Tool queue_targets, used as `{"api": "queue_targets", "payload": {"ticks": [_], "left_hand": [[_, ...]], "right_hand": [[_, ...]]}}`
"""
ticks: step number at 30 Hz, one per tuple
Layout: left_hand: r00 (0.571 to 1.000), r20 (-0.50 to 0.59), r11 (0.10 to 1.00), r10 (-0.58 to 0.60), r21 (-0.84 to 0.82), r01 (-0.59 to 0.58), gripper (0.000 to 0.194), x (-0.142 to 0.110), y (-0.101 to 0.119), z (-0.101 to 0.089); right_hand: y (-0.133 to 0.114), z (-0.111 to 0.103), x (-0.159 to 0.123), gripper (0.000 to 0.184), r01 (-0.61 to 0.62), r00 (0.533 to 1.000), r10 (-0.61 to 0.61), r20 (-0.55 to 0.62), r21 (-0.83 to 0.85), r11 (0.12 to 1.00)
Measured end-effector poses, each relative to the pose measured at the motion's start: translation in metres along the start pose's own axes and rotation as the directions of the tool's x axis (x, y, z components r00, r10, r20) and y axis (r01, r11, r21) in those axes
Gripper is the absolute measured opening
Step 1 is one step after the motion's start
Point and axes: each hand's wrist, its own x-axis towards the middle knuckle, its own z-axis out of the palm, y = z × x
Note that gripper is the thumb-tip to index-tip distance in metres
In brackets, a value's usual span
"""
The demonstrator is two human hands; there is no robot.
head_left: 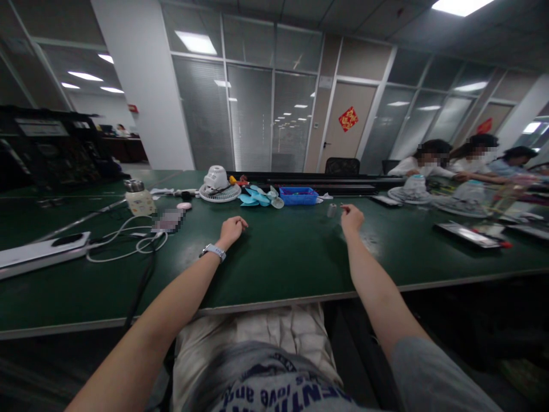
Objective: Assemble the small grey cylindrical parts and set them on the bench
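My left hand (234,229) rests on the green table with its fingers loosely curled, and nothing shows in it. A wristwatch with a light strap (213,250) is on that wrist. Farther right, my right hand (353,218) is closed in a pinch, its thumb and fingertips together. Whatever is between those fingertips is too small to name. Just left of them a small grey metallic cylinder (331,210) stands on the table. Beyond my hands lie light-blue fan blades (256,196) and a blue plastic basket (298,195) with small items inside.
A white fan body with its grille (217,186) sits at the back. To the left are a patterned bottle (139,200), a pink round object (184,206), white cables (115,236) and a white device (43,253). Several people work at the right beside fan parts and a tablet-like panel (467,234).
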Motion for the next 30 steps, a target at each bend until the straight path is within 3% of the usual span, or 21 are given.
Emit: {"api": "queue_targets", "payload": {"ticks": [9, 22, 30], "left_hand": [[1.0, -0.001, 1.0, 0.012, 0.002, -0.012, 0.031, 0.001, -0.003, 0.002], [1.0, 0.014, 1.0, -0.016, 0.007, 0.016, 0.03, -0.001, 0.001, 0.0], [1.0, 0.014, 1.0, -0.005, 0.016, 0.005, 0.031, -0.001, 0.002, 0.0]], "right_hand": [[0.007, 0.001, 0.002, 0.031, -0.029, 0.998, 0.031, -0.055, 0.048, 0.998], [0.016, 0.005, 0.006, 0.033, 0.043, 0.993, -0.03, -0.112, 0.119, 0.992], [0.012, 0.001, 0.002, 0.03, 0.064, 0.998, -0.064, -0.005, 0.038, 0.997]]}}
